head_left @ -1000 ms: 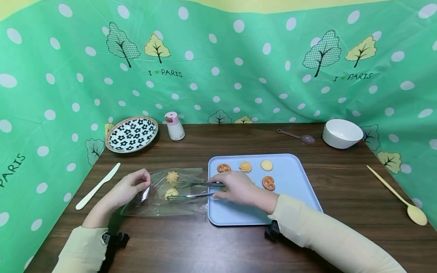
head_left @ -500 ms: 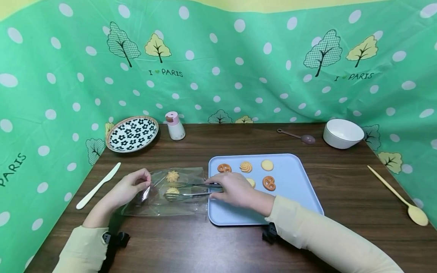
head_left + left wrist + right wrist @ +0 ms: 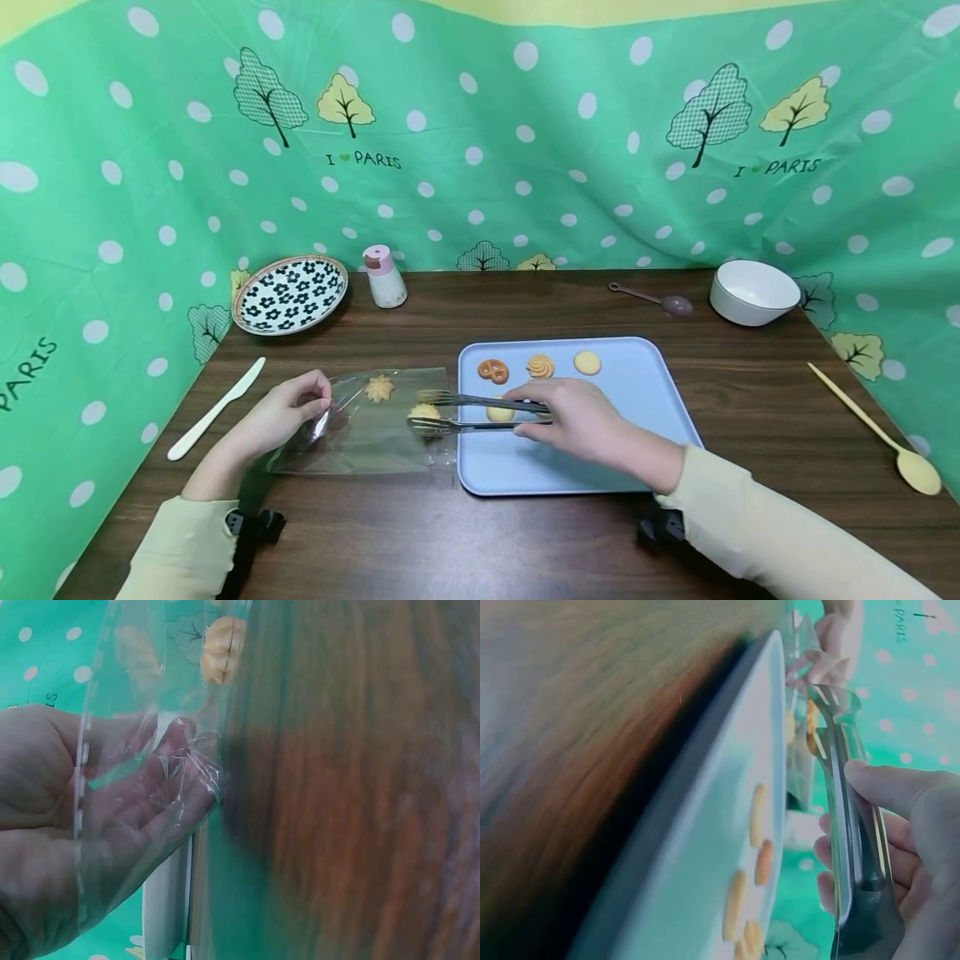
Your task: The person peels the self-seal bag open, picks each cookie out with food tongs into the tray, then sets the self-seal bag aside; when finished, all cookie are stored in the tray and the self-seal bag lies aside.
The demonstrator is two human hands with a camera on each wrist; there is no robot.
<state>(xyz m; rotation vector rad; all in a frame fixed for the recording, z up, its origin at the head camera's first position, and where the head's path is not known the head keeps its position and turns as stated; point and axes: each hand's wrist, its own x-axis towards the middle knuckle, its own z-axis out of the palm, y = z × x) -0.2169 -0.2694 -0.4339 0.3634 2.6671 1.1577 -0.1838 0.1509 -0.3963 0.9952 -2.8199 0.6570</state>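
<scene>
My left hand (image 3: 281,414) pinches the closed end of a clear plastic bag (image 3: 352,458) lying on the table. In the left wrist view, film covers the curled fingers (image 3: 161,795). A star-shaped cookie (image 3: 378,388) is inside the bag. My right hand (image 3: 581,421) grips metal tongs (image 3: 847,817) across their middle, thumb on one side and fingers on the other. Between the tong tips, at the bag's mouth, is a second piped cookie (image 3: 425,412). The tongs reach over the blue tray (image 3: 480,475), passing above a round cookie (image 3: 500,410).
On the tray lie a pretzel cookie (image 3: 492,371), a swirl cookie (image 3: 540,367) and a plain round one (image 3: 587,362). Around stand a patterned plate (image 3: 291,296), a shaker (image 3: 386,279), a white bowl (image 3: 752,296), a knife (image 3: 217,408), a small spoon (image 3: 675,306) and a wooden spoon (image 3: 915,472).
My right hand and the tongs have moved right, and the lower cookie has shifted with the tips toward the bag's mouth. The left hand and the other cookie have stayed in place.
</scene>
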